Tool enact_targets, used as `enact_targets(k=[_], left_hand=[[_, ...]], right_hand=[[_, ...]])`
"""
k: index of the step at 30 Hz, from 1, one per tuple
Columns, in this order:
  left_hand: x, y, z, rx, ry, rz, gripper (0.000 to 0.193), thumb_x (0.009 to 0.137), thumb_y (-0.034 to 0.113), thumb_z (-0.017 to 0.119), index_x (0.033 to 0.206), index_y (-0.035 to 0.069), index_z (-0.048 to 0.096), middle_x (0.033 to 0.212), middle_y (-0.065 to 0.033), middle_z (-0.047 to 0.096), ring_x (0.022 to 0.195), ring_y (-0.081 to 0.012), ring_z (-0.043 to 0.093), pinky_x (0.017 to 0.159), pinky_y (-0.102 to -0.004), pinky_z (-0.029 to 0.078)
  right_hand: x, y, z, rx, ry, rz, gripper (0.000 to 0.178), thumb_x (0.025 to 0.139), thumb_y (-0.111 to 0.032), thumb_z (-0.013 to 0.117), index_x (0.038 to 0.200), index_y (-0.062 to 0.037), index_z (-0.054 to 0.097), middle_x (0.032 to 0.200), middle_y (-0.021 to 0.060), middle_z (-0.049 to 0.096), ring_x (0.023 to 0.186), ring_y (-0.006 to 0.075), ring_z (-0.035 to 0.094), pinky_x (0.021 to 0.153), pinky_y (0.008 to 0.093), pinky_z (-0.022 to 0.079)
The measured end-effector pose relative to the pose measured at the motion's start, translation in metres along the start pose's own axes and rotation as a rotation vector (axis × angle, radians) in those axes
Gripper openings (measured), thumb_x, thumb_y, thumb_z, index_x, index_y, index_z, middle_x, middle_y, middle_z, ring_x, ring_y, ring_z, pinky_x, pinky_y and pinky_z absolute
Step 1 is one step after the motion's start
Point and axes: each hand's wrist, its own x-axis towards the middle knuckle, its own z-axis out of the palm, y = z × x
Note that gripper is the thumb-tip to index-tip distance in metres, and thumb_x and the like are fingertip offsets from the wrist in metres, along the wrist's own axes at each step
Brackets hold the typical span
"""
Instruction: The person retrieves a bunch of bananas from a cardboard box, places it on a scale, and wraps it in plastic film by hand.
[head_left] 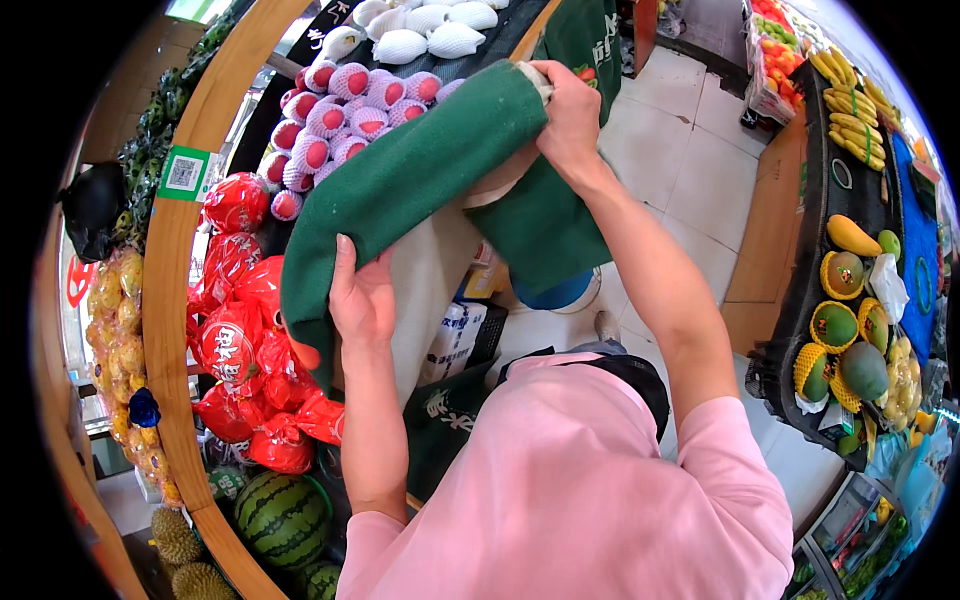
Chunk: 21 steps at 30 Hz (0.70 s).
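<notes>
Your right hand [570,115]: pinching the pale edge of the green cloth [420,155] at its upper end, thumb and fingers together. Your left hand [362,295]: thumb up against the cloth's green face, palm turned inward, fingers mostly hidden; can't tell if it's gripping. The cloth is up in front of you, draped in a bend between both hands, pale backing toward you.

Obstructions, left side: red-wrapped bags [240,335] crowd right beside your left wrist and the cloth's lower end; can't tell if they touch. The cloth overlaps the view of the foam-netted red fruit [345,115]; white-netted fruit [425,35] sits beyond. Wooden rail [170,270] runs outside the bags, watermelon [283,517] below them.

Under the cloth: blue tub [555,291], partly hidden, and black crate [487,333].

Far right, well apart: stand with mangoes [852,237] and bananas [855,115], across the tile floor [690,140].
</notes>
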Motion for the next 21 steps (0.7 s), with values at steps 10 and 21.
enact_targets(k=[10, 21], left_hand=[[-0.015, -0.018, -0.015, 0.077, 0.061, -0.056, 0.043, 0.1, 0.026, 0.054, 0.139, 0.009, 0.047, 0.14, -0.0087, 0.052, 0.129, -0.0267, 0.048, 0.111, -0.0461, 0.035], [-0.025, -0.01, -0.014, 0.126, 0.098, -0.026, 0.039, 0.102, 0.027, 0.049, 0.137, 0.008, 0.048, 0.132, -0.0083, 0.058, 0.115, -0.0222, 0.058, 0.097, -0.0382, 0.045]], right_hand=[[-0.001, 0.001, 0.002, 0.078, -0.027, 0.028, 0.027, 0.075, -0.012, 0.071, 0.102, -0.0059, 0.068, 0.087, 0.0163, 0.069, 0.08, 0.0337, 0.068, 0.07, 0.0364, 0.053], [0.0, -0.031, -0.015, 0.138, -0.09, 0.114, 0.028, 0.077, -0.002, 0.066, 0.105, -0.001, 0.067, 0.092, 0.0126, 0.071, 0.085, 0.0205, 0.069, 0.079, 0.0294, 0.052]])
